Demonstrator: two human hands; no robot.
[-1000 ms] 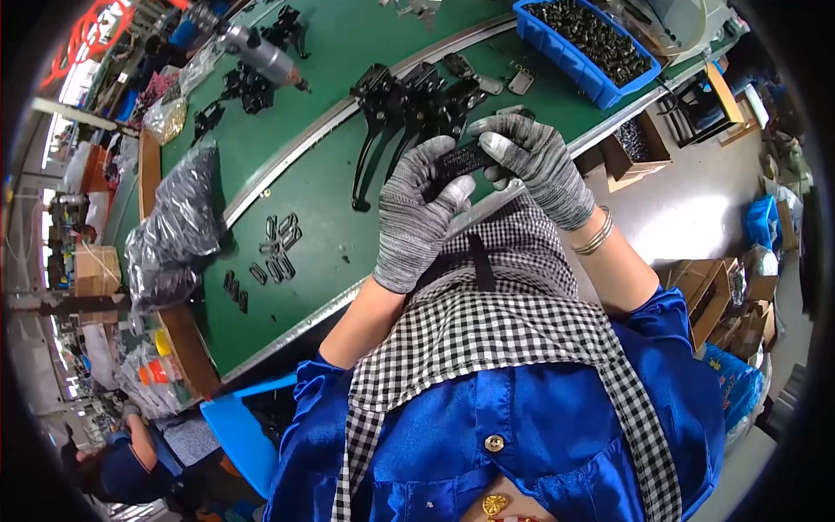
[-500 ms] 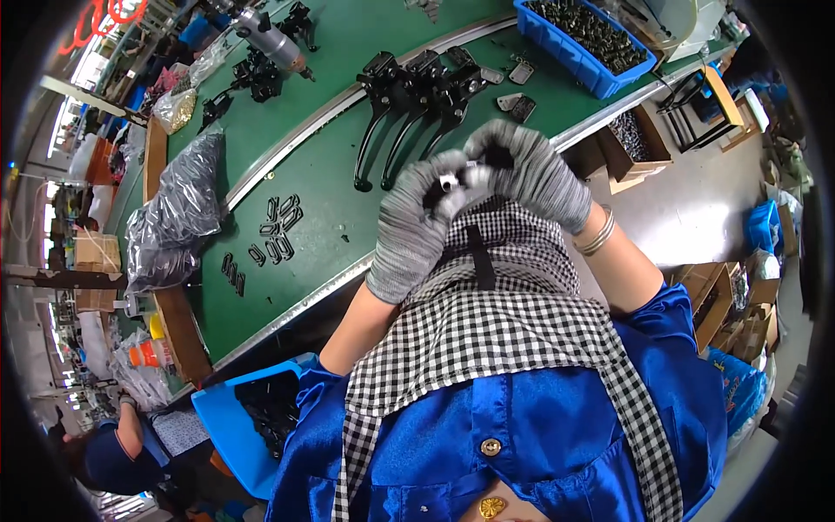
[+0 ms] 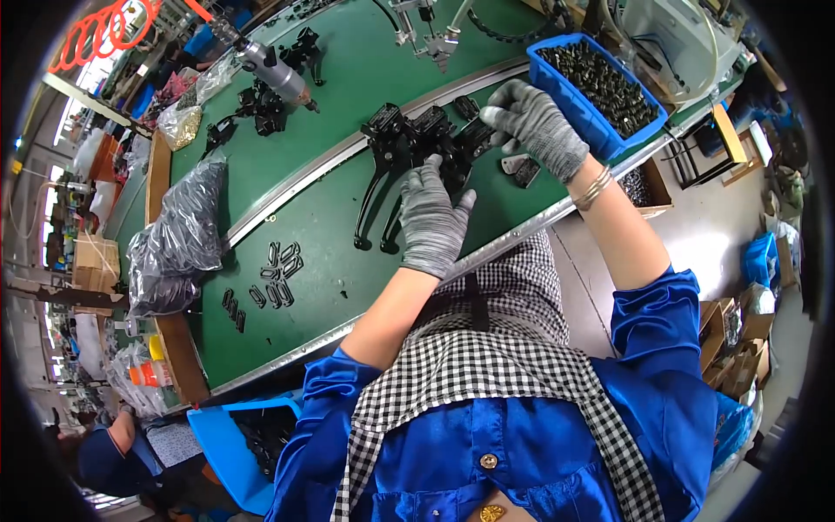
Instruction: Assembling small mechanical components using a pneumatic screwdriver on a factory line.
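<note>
Black brake lever assemblies (image 3: 387,143) lie side by side on the green bench, their long curved levers pointing toward me. My left hand (image 3: 430,222), in a grey knit glove, rests on the right-hand ones with fingers stretched and thumb apart, hiding part of them. Further right, my gloved right hand (image 3: 541,130) is low over the bench beside the blue bin (image 3: 609,155). Its fingers are bent inward around something small at the tips that I cannot make out. Just below that hand lie small flat cover plates, one dark (image 3: 526,172).
Small dark parts fill the blue bin. Black oval ring parts (image 3: 277,283) lie at left on the bench, near a plastic bag of black parts (image 3: 183,230). A hanging power screwdriver (image 3: 283,78) and a metal rail (image 3: 291,191) lie beyond. A blue tub (image 3: 228,452) stands lower left.
My hands, which were together near my apron handling a small part, have separated. The left has moved onto the lever assemblies, the right outward beside the blue bin. The view has shifted slightly.
</note>
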